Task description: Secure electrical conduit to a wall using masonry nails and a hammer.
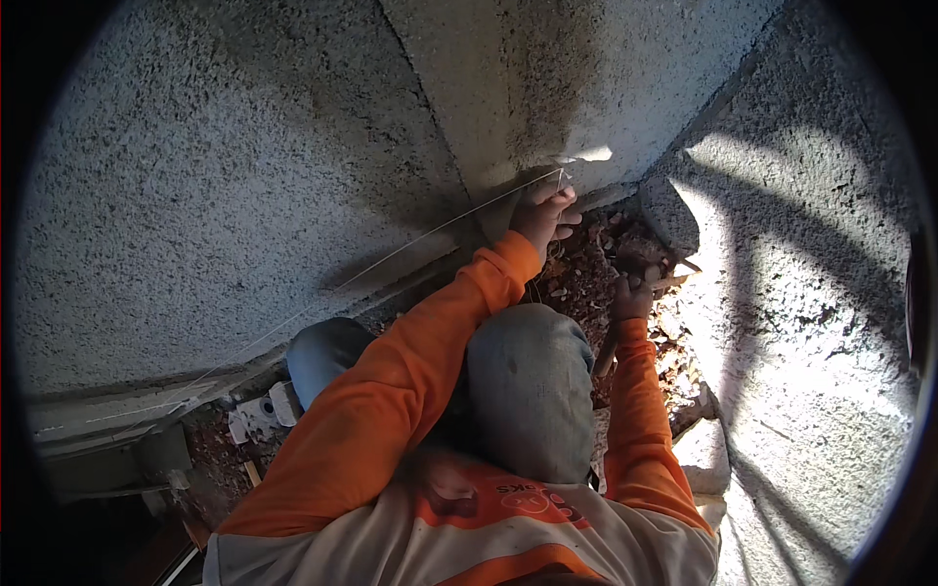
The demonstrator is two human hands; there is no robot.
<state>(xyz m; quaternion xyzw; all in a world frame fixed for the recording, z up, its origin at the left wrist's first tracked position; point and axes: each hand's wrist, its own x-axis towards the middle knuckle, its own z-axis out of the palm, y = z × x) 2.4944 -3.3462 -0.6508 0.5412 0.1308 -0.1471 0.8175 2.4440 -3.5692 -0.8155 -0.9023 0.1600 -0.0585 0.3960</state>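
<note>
My left hand (543, 219) is raised against the base of the rough concrete wall, its thumb and forefinger pinched at a thin white string (430, 232). The string runs taut from a small point just above those fingertips, along the wall to the lower left. A short loose end hangs by the fingers. Lower and to the right, my right hand (633, 297) is closed over the rubble, around what looks like a wooden handle (606, 354) that shows below the wrist. The held tool's other end is lost in shadow, so its kind is unclear.
Reddish soil and broken rubble (581, 269) fill the narrow gap between the wall (244, 186) and a sunlit concrete slab (782, 293) on the right. A pale stick (674, 280) lies by my right hand. Near my bent knees (532, 391), a white block-like object (258, 418) sits at left.
</note>
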